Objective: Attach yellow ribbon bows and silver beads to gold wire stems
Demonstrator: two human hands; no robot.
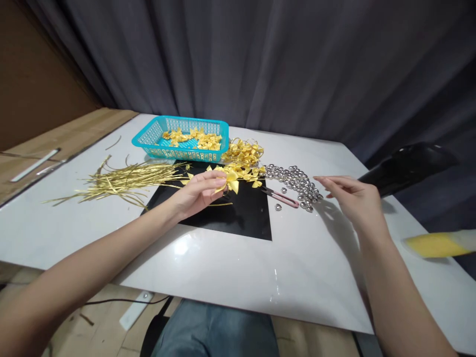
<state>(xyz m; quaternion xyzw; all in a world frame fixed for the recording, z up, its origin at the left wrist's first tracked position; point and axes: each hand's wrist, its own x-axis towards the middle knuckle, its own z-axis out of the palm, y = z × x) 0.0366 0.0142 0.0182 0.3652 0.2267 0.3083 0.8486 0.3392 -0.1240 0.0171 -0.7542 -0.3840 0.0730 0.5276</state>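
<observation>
My left hand (197, 195) pinches a yellow ribbon flower (232, 181) between thumb and fingertips above the black mat (241, 223). A thin gold strand (222, 204) shows just below that hand. To the right, my right hand (353, 201) is raised beside the silver beads (293, 181), its thumb and fingertips drawn together. Whether something small sits in that pinch cannot be made out. Pink-handled snips (284, 198) lie between the mat and the beads. More yellow ribbon flowers (247, 172) are heaped behind my left hand.
A blue plastic basket (148, 145) at the back holds yellow ribbon pieces. Gold strands (128, 181) are spread on the white table (223, 267) at left. A black object (405, 166) and a yellow-and-clear object (435, 245) occupy the right side. A grey curtain (260, 59) hangs behind.
</observation>
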